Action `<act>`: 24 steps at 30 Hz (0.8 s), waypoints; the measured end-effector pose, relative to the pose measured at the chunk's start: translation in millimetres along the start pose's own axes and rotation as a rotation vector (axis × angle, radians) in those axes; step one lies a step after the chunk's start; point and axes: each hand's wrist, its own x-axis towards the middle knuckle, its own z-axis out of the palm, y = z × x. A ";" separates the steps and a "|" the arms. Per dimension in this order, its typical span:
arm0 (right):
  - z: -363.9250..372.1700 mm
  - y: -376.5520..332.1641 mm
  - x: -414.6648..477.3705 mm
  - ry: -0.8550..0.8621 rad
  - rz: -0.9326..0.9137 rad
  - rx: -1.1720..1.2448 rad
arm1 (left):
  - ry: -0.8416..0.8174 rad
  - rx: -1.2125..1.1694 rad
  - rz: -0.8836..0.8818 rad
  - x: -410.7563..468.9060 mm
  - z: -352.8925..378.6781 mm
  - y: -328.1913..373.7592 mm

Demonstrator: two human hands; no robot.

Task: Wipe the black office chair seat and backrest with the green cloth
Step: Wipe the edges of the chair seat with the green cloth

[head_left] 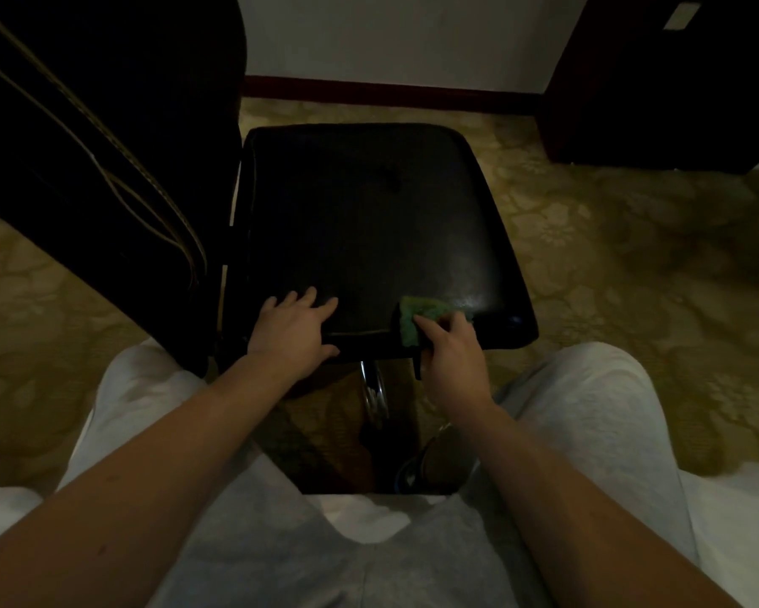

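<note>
So, the green cloth [426, 320] looks soft and light. It's bunched up in the right hand [450, 357], whose fingers curl round it at the near right edge of the black chair seat [360, 221]. The left hand [292, 329] lies flat on the near left edge, fingers spread, probably bracing the chair in case it turns. The seat looks smooth and a bit shiny, so the cloth should glide easily. The backrest [105, 147] stands dark on the left.

place: carpeted office or hotel-style room | cues: floral carpet [588, 239]; dark wood baseboard [390, 92]; dark cabinet [676, 81]
</note>
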 end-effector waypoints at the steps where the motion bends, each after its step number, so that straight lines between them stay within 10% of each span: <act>1: 0.9 -1.8 -0.4 -0.009 -0.010 0.004 | 0.001 0.000 -0.001 -0.6 0.8 0.2; 16: -8.9 15.4 4.5 0.083 0.150 0.045 | 0.034 -0.040 -0.043 -2.5 3.5 12.3; 24: 7.6 -7.4 -6.3 -0.109 -0.092 0.033 | 0.036 -0.085 -0.041 -4.7 2.4 15.9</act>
